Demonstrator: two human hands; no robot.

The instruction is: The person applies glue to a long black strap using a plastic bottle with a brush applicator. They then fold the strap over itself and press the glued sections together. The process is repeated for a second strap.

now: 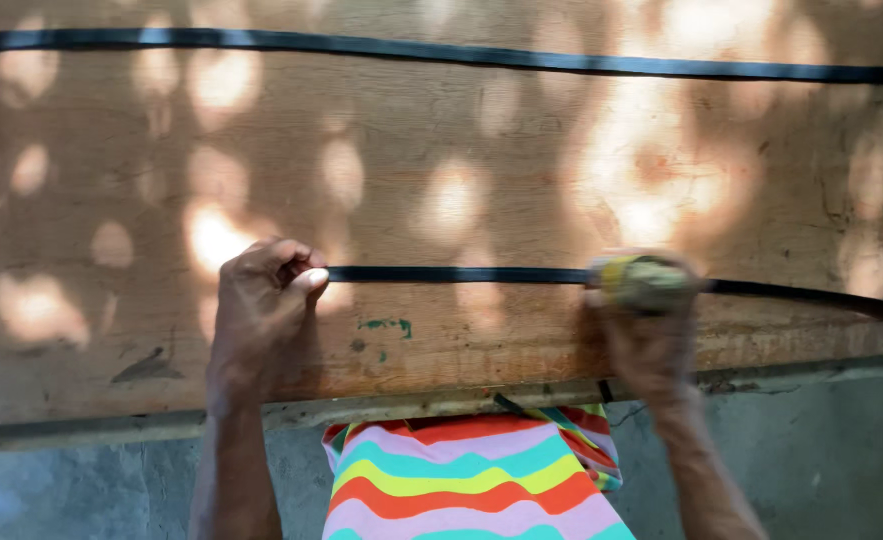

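Pinching the near black strip (461, 274) flat on the wooden board (441, 190): my left hand (261, 310) clamps its end, my right hand (651, 320) presses a yellow-green pad (643, 282) on it. Risk: strip slipping sideways if my pinch loosens.

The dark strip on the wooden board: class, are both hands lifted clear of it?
No. The left hand pinches one end of the dark strip, and the right hand presses a yellowish pad onto it over the wooden board.
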